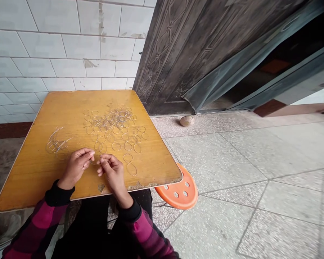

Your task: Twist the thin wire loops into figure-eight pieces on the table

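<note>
The person's left hand (77,166) pinches a thin piece of wire (93,163) between thumb and forefinger, and the right hand (113,172), just beside it, has its thumb and forefinger drawn together at the wire's other side, though from here I cannot tell how firmly it grips. The short curve of wire hangs between the fingertips, over the near part of a yellow table (67,108). The hands come out of black cuffs on pink and dark checked sleeves (44,216), and the forearms reach in over the table's near edge. To the left, just beyond the left hand, lies a loose bunch of curved wires (55,144). To the right of the right hand, one wire figure-eight (127,162) lies apart from the others. Farther out, around the middle of the table, many more twisted loops (113,120) are heaped together, with several spread around the heap's edges. The table's near edge is chipped and worn. An orange stool (190,190) with round holes sits partly under the near right corner. Beyond, on the speckled floor (218,154), a ball (187,121) rests near a dark carved door (175,54), with a greyish curtain (221,81) hanging to its right. White tiles cover the far wall (83,46).
</note>
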Demonstrator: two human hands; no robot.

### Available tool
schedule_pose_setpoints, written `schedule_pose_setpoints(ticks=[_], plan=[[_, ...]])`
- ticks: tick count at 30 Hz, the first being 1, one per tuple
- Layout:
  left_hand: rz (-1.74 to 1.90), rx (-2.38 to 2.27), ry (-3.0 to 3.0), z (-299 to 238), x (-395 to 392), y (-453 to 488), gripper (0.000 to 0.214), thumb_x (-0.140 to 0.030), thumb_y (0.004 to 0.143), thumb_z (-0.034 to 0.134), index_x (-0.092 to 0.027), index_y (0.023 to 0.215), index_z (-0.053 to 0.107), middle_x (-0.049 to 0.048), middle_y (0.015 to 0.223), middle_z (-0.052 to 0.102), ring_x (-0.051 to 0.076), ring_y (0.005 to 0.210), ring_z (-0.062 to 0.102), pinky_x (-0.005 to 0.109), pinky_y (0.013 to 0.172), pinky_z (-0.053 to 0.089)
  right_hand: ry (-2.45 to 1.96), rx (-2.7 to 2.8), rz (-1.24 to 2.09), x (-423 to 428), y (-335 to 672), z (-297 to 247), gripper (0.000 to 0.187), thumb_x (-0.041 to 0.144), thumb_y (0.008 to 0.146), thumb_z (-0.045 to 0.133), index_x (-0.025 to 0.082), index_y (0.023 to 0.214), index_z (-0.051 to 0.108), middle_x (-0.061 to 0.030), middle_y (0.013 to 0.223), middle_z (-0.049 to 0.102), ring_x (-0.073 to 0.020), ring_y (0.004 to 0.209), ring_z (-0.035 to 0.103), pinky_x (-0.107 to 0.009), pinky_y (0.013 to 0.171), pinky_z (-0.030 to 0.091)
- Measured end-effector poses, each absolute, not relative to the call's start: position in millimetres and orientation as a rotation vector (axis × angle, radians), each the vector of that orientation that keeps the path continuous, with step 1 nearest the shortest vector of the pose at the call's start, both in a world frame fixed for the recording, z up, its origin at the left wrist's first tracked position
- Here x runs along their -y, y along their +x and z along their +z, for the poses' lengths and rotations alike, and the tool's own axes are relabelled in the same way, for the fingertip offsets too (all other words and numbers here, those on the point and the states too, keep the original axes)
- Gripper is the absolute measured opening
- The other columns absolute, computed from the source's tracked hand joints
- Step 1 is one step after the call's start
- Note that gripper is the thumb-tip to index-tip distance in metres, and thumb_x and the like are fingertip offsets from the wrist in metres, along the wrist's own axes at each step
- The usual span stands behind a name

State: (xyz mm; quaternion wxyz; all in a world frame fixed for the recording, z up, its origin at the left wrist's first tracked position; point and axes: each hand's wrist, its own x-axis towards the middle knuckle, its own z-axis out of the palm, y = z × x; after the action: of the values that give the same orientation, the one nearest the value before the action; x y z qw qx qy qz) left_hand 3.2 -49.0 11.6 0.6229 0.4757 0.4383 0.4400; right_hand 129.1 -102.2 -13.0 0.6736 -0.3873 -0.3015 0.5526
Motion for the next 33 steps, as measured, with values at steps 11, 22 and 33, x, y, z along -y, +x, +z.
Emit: schedule_pose_setpoints(ticks=[11,22,33], plan=[[1.011,-1.059,1.204,8,49,4,0.028,-0.041,0.073,0.068,-0.016,0.064,0.062,-0.0053,0.049,0.039,0.006,0.043,0.030,0.021,0.040,0.022,-0.902,0.705,1.295,101,126,-17,0.020,0.035,0.079,0.069,0.017,0.085,0.065,0.0027,0.068,0.064,-0.0046,0.044,0.054,-0.015,0.041,0.045],[1.035,-1.058,1.464,2,48,-1,0.022,-0.033,0.078,0.062,-0.018,0.063,0.066,-0.0024,0.052,0.048,0.010,0.051,0.040,0.024,0.050,0.032,-0.897,0.724,1.331,102,121,-19,0.015,0.031,0.077,0.071,0.017,0.081,0.068,0.0020,0.069,0.066,-0.0047,0.047,0.055,-0.016,0.044,0.047],[0.992,-0.996,1.486,0,49,-1,0.021,-0.032,0.079,0.061,-0.017,0.064,0.064,-0.0022,0.054,0.051,0.011,0.054,0.044,0.025,0.054,0.035,-0.801,0.594,1.224,101,121,-23,0.022,0.031,0.078,0.071,0.022,0.098,0.071,0.0028,0.073,0.064,-0.0065,0.056,0.056,-0.019,0.053,0.048]])
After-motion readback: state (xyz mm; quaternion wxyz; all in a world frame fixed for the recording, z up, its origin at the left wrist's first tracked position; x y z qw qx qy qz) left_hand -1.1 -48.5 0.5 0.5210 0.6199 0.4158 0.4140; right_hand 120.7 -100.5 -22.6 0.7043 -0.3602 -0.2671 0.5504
